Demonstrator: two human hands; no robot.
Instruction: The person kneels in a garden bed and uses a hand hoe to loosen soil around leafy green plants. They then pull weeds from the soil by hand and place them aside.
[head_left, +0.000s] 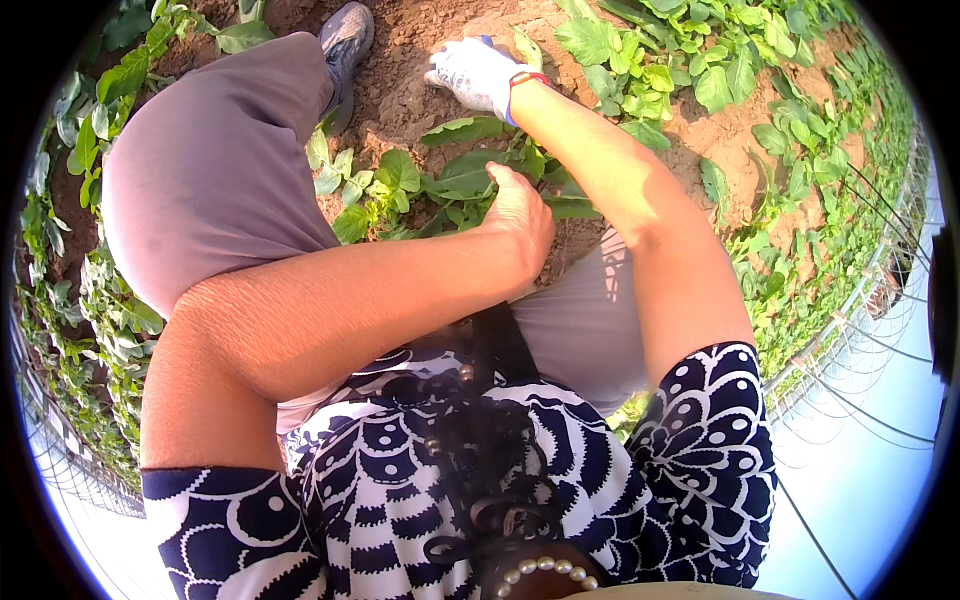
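My left hand (523, 217) is bare and reaches across my body among low leafy plants (465, 176). Its thumb points up beside the leaves, while its other fingers curl under and are mostly hidden, so I cannot tell whether it grips a stem. Farther out, my right hand (474, 75) wears a white work glove with a blue edge and rests low at the brown soil (405, 97). The gloved fingers are bent and their undersides are hidden; whether anything is in them cannot be told. A red band circles my right wrist.
My bent left leg (217, 157) fills the upper left, its shoe (347, 56) on the soil. My other leg (585, 322) lies beneath my right arm. Broad-leaved plants (675, 56) grow in rows around me. A wire fence (847, 322) curves along the right rim, with wires beyond it.
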